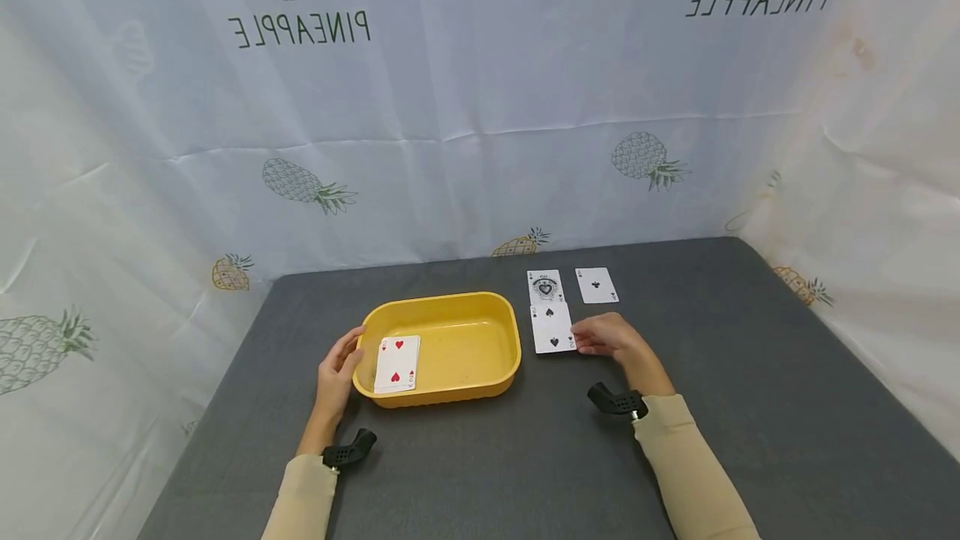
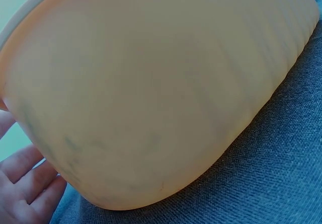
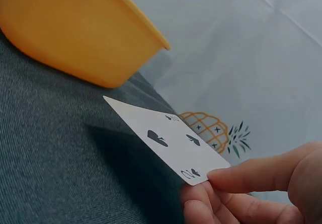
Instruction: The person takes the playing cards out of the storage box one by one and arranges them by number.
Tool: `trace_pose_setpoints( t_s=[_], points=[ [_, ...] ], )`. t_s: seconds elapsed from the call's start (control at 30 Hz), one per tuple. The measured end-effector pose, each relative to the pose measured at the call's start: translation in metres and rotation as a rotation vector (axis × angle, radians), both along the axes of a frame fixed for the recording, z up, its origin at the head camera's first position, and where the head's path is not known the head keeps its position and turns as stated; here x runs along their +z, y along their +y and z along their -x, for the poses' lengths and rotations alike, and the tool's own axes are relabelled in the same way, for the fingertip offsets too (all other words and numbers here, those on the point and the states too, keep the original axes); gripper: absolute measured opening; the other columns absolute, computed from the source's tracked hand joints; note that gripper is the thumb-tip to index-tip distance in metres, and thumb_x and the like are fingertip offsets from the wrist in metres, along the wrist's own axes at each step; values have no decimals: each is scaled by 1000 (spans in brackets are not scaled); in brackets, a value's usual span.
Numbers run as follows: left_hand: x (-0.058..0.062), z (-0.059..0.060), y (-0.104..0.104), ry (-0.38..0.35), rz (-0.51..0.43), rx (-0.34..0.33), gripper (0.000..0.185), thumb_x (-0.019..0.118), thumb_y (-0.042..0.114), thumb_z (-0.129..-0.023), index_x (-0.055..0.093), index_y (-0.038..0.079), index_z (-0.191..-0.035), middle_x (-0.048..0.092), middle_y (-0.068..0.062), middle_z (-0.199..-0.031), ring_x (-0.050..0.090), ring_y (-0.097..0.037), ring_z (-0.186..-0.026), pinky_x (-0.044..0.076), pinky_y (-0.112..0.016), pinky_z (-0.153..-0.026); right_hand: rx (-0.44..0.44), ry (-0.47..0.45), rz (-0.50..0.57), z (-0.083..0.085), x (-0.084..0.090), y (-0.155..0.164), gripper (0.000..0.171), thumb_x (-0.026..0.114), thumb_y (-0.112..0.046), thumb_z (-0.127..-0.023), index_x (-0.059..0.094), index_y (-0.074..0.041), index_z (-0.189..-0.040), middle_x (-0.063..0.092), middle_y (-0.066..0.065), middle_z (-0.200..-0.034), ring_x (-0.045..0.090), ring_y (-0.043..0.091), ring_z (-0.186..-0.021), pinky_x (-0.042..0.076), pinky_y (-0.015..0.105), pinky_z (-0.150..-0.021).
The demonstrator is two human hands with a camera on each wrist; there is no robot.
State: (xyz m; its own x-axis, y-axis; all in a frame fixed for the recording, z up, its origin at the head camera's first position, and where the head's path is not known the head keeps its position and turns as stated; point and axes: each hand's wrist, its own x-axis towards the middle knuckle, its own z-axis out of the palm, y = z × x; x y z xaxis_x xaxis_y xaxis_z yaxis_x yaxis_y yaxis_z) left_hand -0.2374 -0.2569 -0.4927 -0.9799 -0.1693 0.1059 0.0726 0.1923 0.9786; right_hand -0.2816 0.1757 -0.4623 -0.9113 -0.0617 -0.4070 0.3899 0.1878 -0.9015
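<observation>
My right hand point(image 1: 611, 336) pinches a two of spades card point(image 3: 171, 143) at its near corner, thumb on top and fingers beneath. In the right wrist view the card is tilted and lifted over the cloth, casting a shadow. My left hand point(image 1: 337, 369) touches the left end of a yellow plastic basin point(image 1: 465, 357); in the left wrist view its fingers point(image 2: 37, 181) lie fairly straight against the outer wall. A two of hearts card point(image 1: 396, 363) lies face up in the left part of the basin.
Behind the held card lies an ace of spades point(image 1: 545, 286), partly overlapped by it in the head view. An ace of clubs point(image 1: 597, 285) lies to its right. Dark grey cloth point(image 1: 480, 473) covers the table; a pineapple-print curtain point(image 1: 480, 107) hangs behind it.
</observation>
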Motion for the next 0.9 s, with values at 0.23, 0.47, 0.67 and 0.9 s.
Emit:
trace_pose_setpoints(
  t_s=[0.23, 0.47, 0.67, 0.9],
  points=[
    [0, 0, 0, -12, 7, 5, 41, 50, 19, -100, 49, 6, -139, 48, 29, -118, 46, 18, -111, 39, 2, -89, 15, -2, -13, 1, -4, 2, 31, 61, -5, -88, 61, 16, -110, 62, -7, -61, 59, 1, -55, 52, 14, -56],
    [1, 0, 1, -4, 9, 11, 40, 50, 17, -100, 49, 5, -139, 48, 27, -118, 46, 18, -110, 39, 2, -89, 26, -4, -30, -1, -3, 1, 30, 62, -4, -88, 62, 17, -110, 62, -7, -60, 60, 1, -54, 52, 15, -54],
    [1, 0, 0, -1, 7, 9, 40, 49, 16, -100, 49, 5, -139, 48, 29, -118, 46, 18, -110, 39, 2, -89, 7, -9, -41, -1, -2, -1, 21, 63, -2, -87, 65, 14, -101, 62, -5, -57, 61, 2, -52, 52, 15, -52],
    [1, 0, 0, 7, 3, 5, 41, 51, 19, -100, 49, 4, -139, 49, 32, -115, 47, 18, -109, 39, 1, -89, -8, -16, -100, -2, -3, -1, 20, 65, -2, -86, 66, 13, -98, 62, -5, -54, 60, 1, -48, 52, 16, -50]
  ],
)
